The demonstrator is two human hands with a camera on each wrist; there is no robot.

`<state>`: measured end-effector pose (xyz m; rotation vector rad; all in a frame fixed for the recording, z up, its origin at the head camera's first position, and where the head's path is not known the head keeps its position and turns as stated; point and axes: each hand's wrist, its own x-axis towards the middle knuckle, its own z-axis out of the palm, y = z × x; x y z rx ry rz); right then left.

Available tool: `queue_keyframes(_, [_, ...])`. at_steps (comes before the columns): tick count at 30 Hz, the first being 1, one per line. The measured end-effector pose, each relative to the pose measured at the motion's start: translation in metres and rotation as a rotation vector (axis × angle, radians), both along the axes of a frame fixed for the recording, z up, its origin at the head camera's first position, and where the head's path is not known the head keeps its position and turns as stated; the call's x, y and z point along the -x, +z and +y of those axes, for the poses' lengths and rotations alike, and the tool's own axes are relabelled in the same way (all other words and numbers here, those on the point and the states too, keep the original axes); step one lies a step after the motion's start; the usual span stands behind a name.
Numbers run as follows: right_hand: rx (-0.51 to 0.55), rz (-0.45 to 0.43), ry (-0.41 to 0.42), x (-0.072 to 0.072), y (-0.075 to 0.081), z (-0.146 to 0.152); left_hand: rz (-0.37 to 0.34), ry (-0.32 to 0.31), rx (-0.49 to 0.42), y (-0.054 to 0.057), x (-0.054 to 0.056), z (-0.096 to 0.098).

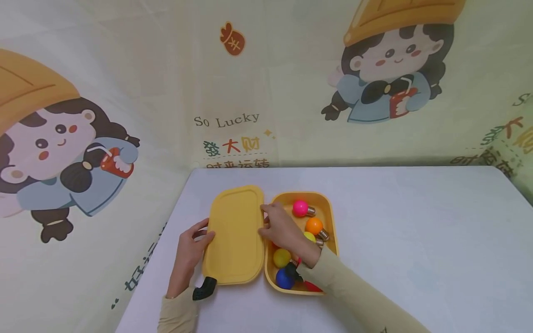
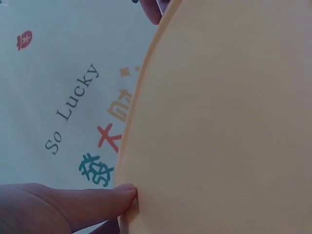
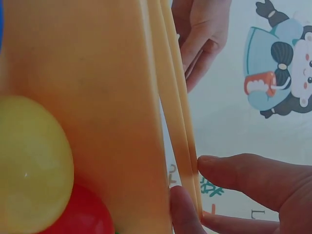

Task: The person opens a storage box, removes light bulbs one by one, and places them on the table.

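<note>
A yellow lid point(image 1: 235, 236) with a raised rim is held by both hands, just left of a yellow box point(image 1: 287, 198). My left hand point(image 1: 187, 252) pinches its left edge, the thumb lying on the upper face. On the opposite edge, my right hand point(image 1: 285, 226) pinches the rim between thumb and fingers, as the right wrist view also shows. Inside the box lie toy light bulbs with round coloured heads: pink point(image 1: 300, 208), orange point(image 1: 314, 226), yellow point(image 1: 281, 258) and blue point(image 1: 285, 279). Something red point(image 1: 313, 287) is at its near end. My right forearm hides part of the contents.
Box and lid are on a white table point(image 1: 416, 231). Behind it and along the left hangs a printed cloth point(image 1: 291, 138) with cartoon figures and lettering. A black strap end point(image 1: 204, 288) sticks out at the left wrist.
</note>
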<state>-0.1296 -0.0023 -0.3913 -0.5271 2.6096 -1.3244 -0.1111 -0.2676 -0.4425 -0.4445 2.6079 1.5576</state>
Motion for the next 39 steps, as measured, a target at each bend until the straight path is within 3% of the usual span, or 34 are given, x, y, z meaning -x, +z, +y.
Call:
queue_keyframes(6, [-0.04, -0.026, 0.009, 0.004, -0.001, -0.01, -0.035, 0.016, 0.001, -0.003, 0.001, -0.005])
queue_keyframes(12, [-0.077, -0.006, 0.037, 0.007, -0.002, -0.019, -0.033, 0.018, -0.009, -0.008, 0.001, -0.012])
queue_keyframes(20, [-0.153, -0.053, 0.082, 0.011, -0.002, -0.028, -0.033, 0.021, 0.011, -0.012, 0.0, -0.016])
queue_keyframes(31, [-0.292, -0.072, 0.137, 0.013, 0.001, -0.037, -0.025, 0.03, 0.053, -0.012, 0.0, -0.019])
queue_keyframes(39, [-0.356, -0.067, 0.148, 0.013, 0.002, -0.044, -0.06, 0.041, 0.053, -0.009, -0.001, -0.022])
